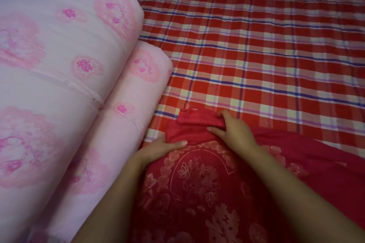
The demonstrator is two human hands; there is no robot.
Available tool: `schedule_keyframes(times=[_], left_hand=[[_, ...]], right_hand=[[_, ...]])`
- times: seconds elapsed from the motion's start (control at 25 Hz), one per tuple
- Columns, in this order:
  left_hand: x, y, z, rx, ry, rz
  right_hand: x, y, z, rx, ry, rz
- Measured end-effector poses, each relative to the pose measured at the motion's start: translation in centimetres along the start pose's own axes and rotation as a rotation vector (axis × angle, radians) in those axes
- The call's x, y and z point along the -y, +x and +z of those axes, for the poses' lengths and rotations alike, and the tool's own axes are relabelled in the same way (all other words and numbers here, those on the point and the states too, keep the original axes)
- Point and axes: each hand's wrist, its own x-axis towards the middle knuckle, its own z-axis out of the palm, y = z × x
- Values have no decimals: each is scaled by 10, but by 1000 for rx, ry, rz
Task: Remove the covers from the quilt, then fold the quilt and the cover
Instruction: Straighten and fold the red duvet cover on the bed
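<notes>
Head view. A bed sheet (256, 45) in red, white and blue check covers the surface from the centre out to 12 and 3 o'clock; a dark, unlit strip of room shows only at the 11 o'clock corner.

The quilt (59, 85), pale pink with darker pink rosettes, lies folded in thick, rounded layers on the sheet and fills the field from 8 to 11 o'clock. The cover (197, 183), deep red with a woven floral pattern, spreads from 6 o'clock towards 4 o'clock, just beside the quilt's lower fold.

Both forearms enter from 6 o'clock and meet at the cover's far edge, near the centre. The right hand (233, 127) grasps a bunched, plain red fold of the cover, fingers curled over it and thumb beneath. The left hand (167, 145), at 7 o'clock of the right, lays one straight digit on the cover; its other fingers are hidden by the cloth, so its grip cannot be told.

A large double-happiness character (223, 227) (囍) is woven into the cover at 6 o'clock; smaller ones mark the quilt.
</notes>
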Motion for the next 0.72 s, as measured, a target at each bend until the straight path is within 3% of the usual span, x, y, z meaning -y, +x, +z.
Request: schedule_keyframes(times=[0.08,0.16,0.24,0.32,0.4,0.48,0.52,0.64,0.72], left_hand=[[14,-11,-7,111,24,-178],[38,-25,-13,53,28,-136],[54,-39,-16,-82,-65,-74],[61,-52,-15,-108,-164,-79],[67,-66,-8,-10,-181,-165],[82,-84,4,120,-153,-262],[96,-96,11,145,-153,-302],[144,-141,32,78,-234,-391],[168,-164,40,-40,-251,-363]], right_hand=[[-3,24,-7,230,-105,156],[-4,36,-14,469,-109,163],[-7,42,-16,560,-13,153],[-8,42,-10,373,47,175],[-8,32,8,13,-53,138],[2,4,26,-271,-106,-22],[10,-15,33,-326,-80,-135],[25,-92,67,-214,-99,-405],[25,-146,96,-70,-143,-448]])
